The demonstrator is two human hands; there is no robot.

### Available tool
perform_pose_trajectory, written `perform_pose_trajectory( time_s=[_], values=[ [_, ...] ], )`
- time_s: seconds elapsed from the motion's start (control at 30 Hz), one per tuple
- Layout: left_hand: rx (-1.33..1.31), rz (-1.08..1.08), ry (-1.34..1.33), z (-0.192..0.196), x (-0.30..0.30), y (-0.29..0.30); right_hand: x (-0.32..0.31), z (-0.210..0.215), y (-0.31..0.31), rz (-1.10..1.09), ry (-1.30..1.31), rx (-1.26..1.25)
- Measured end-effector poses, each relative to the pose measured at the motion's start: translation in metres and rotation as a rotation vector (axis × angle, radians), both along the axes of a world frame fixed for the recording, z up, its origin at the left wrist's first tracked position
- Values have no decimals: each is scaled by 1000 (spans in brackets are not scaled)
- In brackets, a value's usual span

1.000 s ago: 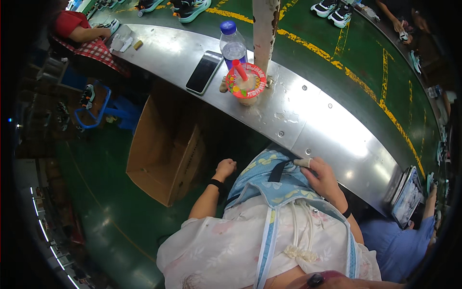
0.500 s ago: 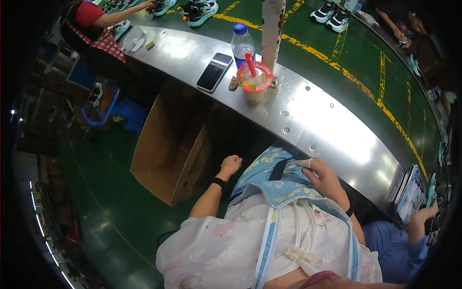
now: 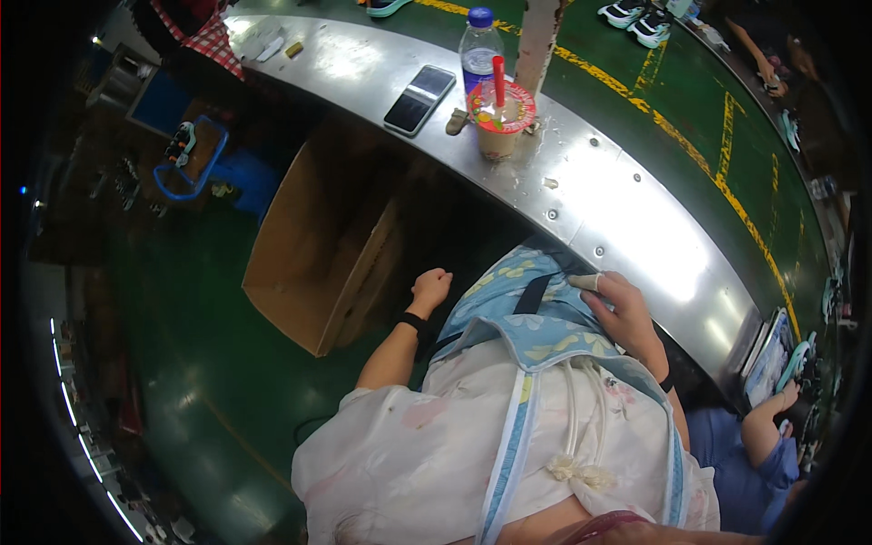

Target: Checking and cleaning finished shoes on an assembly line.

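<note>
Beside the bench (image 3: 672,263), the blue apron (image 3: 554,343) lies between the fisted left grip (image 3: 431,289) and nearer right grip (image 3: 625,313), whose hold I can't tell.

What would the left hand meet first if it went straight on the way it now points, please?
Most likely the near edge of the metal bench, ahead of the left hand; depth is unclear, so the hand might instead pass beneath it.

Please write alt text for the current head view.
A person's left hand is curled; the right hand, wearing a finger cover, is at a blue apron. Ahead, a metal counter holds a phone, bottle and cup with a red straw.
</note>
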State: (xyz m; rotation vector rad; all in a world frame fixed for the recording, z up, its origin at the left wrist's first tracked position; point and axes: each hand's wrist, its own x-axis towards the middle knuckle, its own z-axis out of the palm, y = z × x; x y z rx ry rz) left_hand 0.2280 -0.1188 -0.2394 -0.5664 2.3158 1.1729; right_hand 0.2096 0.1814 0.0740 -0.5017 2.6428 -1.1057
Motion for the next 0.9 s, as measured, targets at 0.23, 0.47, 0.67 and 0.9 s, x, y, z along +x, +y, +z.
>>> perform_pose_trajectory(
  time_s=[0.23, 0.47, 0.67, 0.9],
  values=[
    [29, 33, 136, 23, -7, 5, 2, 1, 6, 23, 47, 62],
    [40, 34, 189, 31, -9, 17, 6, -3, 12, -26, -49, -38],
    [51, 45, 221, 40, -7, 23, 8, -17, 26, -34, -82, -135],
    [198, 168, 361, 77, -17, 30, 23, -23, 56, -171, -252, -169]
  ],
)
